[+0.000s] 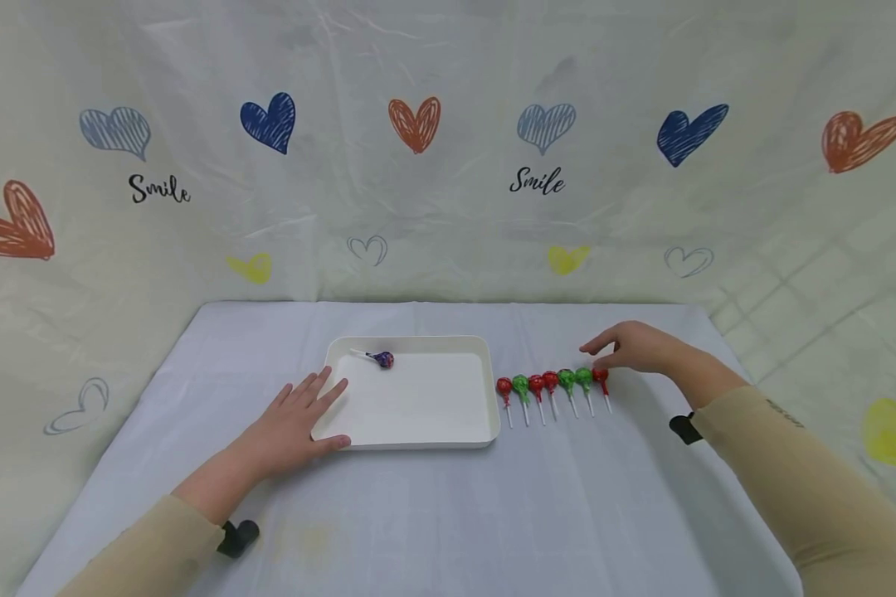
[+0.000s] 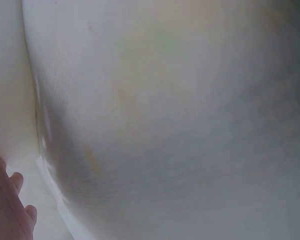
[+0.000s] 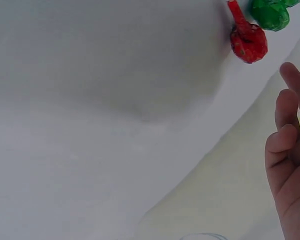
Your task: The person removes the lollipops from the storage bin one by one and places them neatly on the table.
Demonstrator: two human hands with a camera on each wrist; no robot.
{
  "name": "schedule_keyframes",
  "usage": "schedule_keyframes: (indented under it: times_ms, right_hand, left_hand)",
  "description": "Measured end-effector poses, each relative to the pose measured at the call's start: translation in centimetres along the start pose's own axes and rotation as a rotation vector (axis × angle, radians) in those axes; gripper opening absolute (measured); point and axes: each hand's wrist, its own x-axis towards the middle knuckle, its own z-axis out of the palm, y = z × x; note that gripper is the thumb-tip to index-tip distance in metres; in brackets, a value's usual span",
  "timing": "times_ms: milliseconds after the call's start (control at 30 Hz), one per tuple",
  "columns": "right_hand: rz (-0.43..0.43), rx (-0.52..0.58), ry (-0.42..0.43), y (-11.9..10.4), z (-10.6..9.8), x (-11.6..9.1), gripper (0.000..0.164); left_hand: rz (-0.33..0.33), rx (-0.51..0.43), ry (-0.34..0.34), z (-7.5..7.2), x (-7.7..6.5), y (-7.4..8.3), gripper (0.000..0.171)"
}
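My left hand lies with spread fingers across the left rim of a white rectangular tray. Inside that tray, near its back left, is a dark blue and purple wrapped lollipop with its stick pointing left. Right of the tray runs a row of several red and green wrapped lollipops, sticks toward me. Over the right end of the row hovers my right hand, its fingers loosely bent and holding nothing. Its fingertips are close to the last red lollipop; a green lollipop lies beside that one.
A white cloth covers the table, with a faint yellowish stain near the front. Behind it hangs a pale backdrop printed with hearts and the word "Smile". Dark wrist mounts stick out near both sleeves.
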Motion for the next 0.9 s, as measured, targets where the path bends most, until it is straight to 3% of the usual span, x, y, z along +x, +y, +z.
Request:
schedule_keyframes:
  times_ms: [400, 767, 900]
  right_hand:
    - [-0.072, -0.031, 0.029, -3.5, 0.0, 0.4, 0.041]
    - [-0.076, 0.006, 0.012, -6.4, 0.7, 2.2, 0.041]
    - [-0.097, -0.003, 0.021, -8.4, 1.0, 3.1, 0.039]
  left_hand:
    - [-0.016, 0.011, -0.019, 0.1, 0.2, -0.1, 0.096]
    - [-0.017, 0.020, -0.023, 0.4, 0.4, -0.4, 0.098]
    - [-0.011, 0.010, -0.013, 0.3, 0.1, -0.6, 0.096]
